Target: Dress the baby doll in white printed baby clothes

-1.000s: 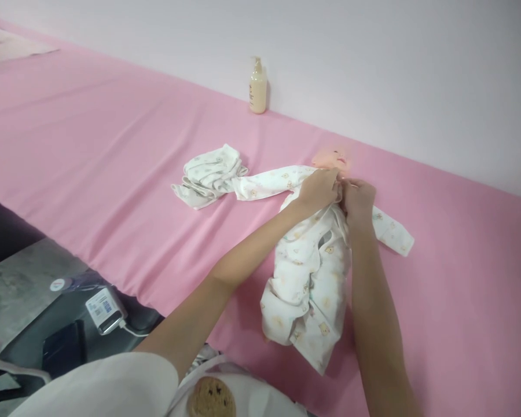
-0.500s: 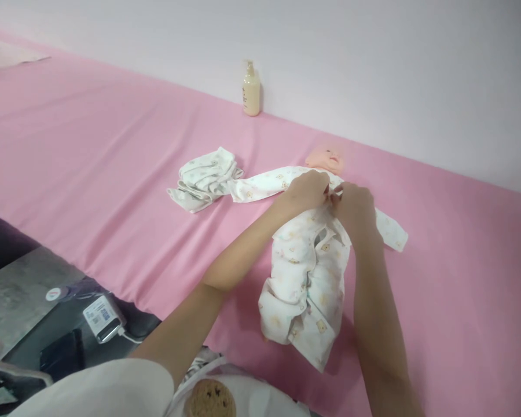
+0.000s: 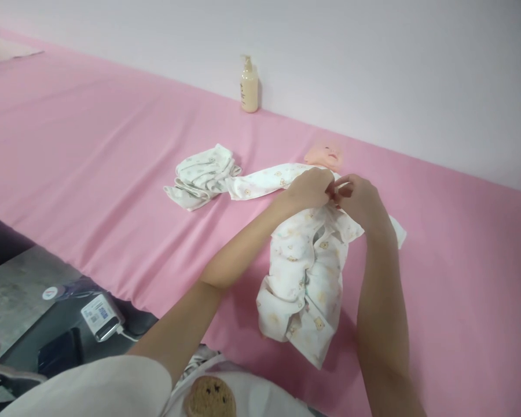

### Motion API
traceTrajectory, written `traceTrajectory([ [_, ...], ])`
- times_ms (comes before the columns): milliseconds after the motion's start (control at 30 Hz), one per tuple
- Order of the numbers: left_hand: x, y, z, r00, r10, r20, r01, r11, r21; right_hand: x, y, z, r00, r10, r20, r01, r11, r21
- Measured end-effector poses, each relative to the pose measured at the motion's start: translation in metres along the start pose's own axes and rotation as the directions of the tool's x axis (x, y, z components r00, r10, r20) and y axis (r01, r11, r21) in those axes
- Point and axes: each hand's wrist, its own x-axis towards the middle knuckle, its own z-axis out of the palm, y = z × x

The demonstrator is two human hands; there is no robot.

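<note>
A doll lies on its back on the pink sheet, its head point(image 3: 323, 155) toward the wall. It wears a white printed baby garment point(image 3: 289, 266) with sleeves spread to both sides. My left hand point(image 3: 315, 188) is closed on the garment's front near the neck. Close beside it, fingertips nearly meeting, my right hand point(image 3: 358, 200) pinches the same front edge, its index finger bent up. The hands hide the garment's upper chest. Below them the front overlaps, with a small gap showing.
A crumpled white cloth point(image 3: 206, 174) touches the left sleeve end. A pump bottle point(image 3: 249, 87) stands by the wall. Beyond the pink sheet's point(image 3: 125, 231) near edge are a white device point(image 3: 102, 317) with a cable and a dark phone point(image 3: 61, 352).
My right hand has turned and shifted slightly right, its fingers more raised, and the garment's right front edge now spreads outward beneath it. The view has shifted slightly.
</note>
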Motion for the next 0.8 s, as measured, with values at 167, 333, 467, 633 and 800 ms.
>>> traceTrajectory([
  [167,0.006,-0.006,0.002,0.987,0.039,-0.156,-0.074,0.972,-0.222,-0.003,-0.009,0.000,0.958,-0.105,-0.266,0.090,0.994,-0.069],
  [333,0.010,-0.009,-0.001,0.956,0.030,-0.290,-0.138,0.924,-0.357,-0.003,-0.012,0.003,0.907,-0.184,-0.379,0.100,0.968,-0.229],
  [467,0.011,-0.010,0.001,0.963,0.034,-0.267,-0.130,0.927,-0.352,-0.004,-0.010,0.000,0.958,-0.070,-0.280,0.079,0.997,0.022],
  [633,0.011,-0.012,0.006,0.984,-0.002,-0.179,-0.070,0.915,-0.397,-0.007,-0.007,-0.004,0.978,-0.053,-0.204,0.082,0.987,0.136],
  [800,0.012,-0.018,0.007,0.988,0.004,-0.155,-0.080,0.872,-0.483,-0.012,-0.011,-0.006,0.979,-0.093,-0.181,0.104,0.993,0.049],
])
